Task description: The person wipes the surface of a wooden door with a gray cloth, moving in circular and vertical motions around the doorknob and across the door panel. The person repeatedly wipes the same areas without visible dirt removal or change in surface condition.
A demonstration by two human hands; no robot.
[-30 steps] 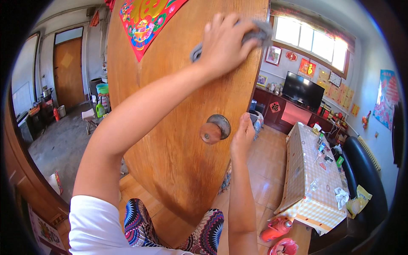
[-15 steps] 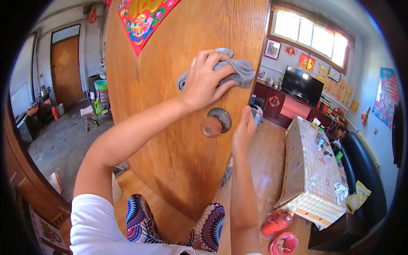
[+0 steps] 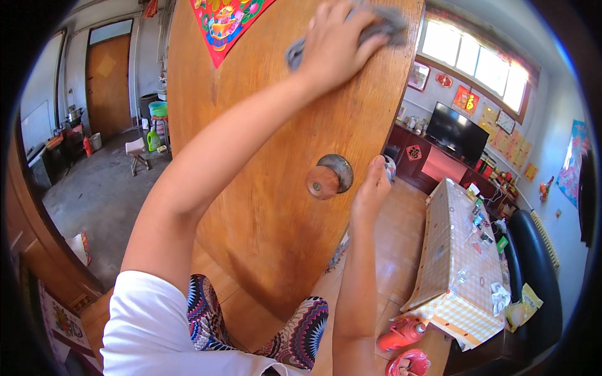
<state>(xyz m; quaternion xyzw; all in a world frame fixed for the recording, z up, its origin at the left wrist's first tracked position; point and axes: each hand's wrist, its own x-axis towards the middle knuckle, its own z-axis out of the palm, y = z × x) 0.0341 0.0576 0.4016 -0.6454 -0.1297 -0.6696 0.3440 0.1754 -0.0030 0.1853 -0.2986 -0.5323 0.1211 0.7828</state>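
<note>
A grey cloth [image 3: 390, 26] lies bunched against the upper part of a brown wooden door [image 3: 257, 156]. My left hand [image 3: 335, 50] is closed over it and presses it to the wood, near the door's right edge. Below the cloth, a round wooden doorknob [image 3: 324, 178] stands out from a dark metal plate. My right hand [image 3: 370, 191] grips the door's edge beside the knob, thumb up; its fingers are mostly hidden behind the door. A red decorated paper [image 3: 224, 28] hangs on the door to the left of the cloth.
On the right stands a table with a checked cloth [image 3: 439, 250], with a red flask [image 3: 401, 332] and a small red bin [image 3: 407, 362] at its near end. A black sofa [image 3: 539, 276] lies beyond it. A television [image 3: 458, 135] tops a cabinet. Through the left doorway stands a stool [image 3: 136, 150].
My left hand has slid the grey cloth up the door, away from the knob and slightly right. My right hand keeps its place at the door's edge. The view has shifted slightly.
</note>
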